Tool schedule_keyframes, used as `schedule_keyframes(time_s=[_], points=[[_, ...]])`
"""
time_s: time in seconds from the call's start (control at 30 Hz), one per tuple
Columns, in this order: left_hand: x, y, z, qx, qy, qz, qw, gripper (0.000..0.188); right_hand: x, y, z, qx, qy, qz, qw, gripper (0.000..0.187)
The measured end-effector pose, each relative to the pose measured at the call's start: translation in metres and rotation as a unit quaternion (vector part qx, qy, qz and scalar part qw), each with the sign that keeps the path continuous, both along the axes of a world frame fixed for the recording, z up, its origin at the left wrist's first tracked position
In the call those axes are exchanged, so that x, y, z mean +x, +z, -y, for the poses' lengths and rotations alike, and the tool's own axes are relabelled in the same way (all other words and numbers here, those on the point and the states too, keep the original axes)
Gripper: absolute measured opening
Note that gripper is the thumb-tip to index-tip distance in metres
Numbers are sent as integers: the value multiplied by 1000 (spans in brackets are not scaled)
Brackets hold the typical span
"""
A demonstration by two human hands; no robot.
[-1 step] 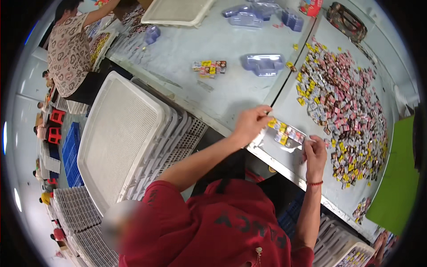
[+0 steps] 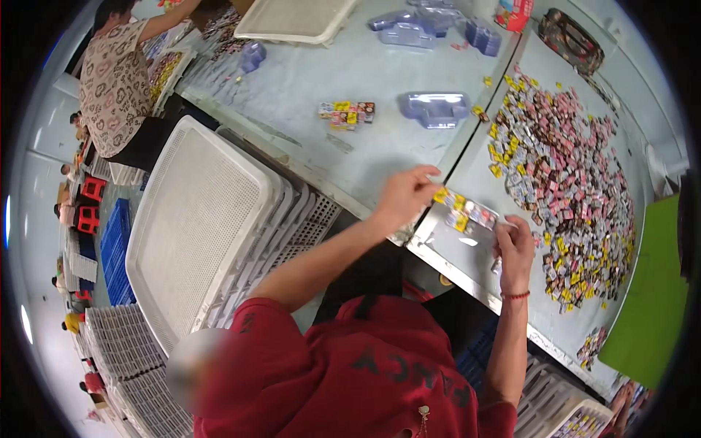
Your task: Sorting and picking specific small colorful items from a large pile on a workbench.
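Observation:
Between my hands, over the near edge of the table, is a clear plastic tray [image 2: 467,239] with small yellow, white and pink wrapped pieces [image 2: 464,209] in its far part. My left hand [image 2: 406,196] pinches at the tray's left end, its fingertips beside a yellow piece. My right hand [image 2: 515,252] is closed at the tray's right end, with a small silvery piece [image 2: 497,266] showing under its fingers. Exactly what the right fingertips grip is partly hidden. Farther off, a small group of similar pieces [image 2: 347,114] lies beside an upturned-looking bluish clear tray [image 2: 435,109].
A wide pile of wrapped pieces [image 2: 562,182] covers the right table. More clear trays [image 2: 409,33] lie at the back, near a dark patterned bag [image 2: 571,40]. Stacked white perforated trays [image 2: 201,226] stand at my left. A co-worker [image 2: 113,84] works at the far left.
My left hand has shifted slightly left, its fingers less tightly bunched. The near part of the held tray now shows bare plastic, and a silvery piece shows under my right fingers.

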State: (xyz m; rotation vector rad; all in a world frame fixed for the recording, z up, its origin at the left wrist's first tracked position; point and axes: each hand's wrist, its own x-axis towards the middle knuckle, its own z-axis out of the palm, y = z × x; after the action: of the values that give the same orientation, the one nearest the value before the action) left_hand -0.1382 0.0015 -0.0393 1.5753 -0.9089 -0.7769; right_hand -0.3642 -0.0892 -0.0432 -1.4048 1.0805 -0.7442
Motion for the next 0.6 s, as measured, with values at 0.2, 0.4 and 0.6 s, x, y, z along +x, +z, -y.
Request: schedule_keyframes(time_s=[0.2,0.4,0.6], points=[[159,40,-13,31,91,31,995,34,167,31,25,9,139,101,985,25],[245,22,-18,85,172,73,979,33,287,17,35,31,145,33,988,31],[262,-2,-21,128,144,78,978,38,300,-11,38,24,152,-52,987,33]])
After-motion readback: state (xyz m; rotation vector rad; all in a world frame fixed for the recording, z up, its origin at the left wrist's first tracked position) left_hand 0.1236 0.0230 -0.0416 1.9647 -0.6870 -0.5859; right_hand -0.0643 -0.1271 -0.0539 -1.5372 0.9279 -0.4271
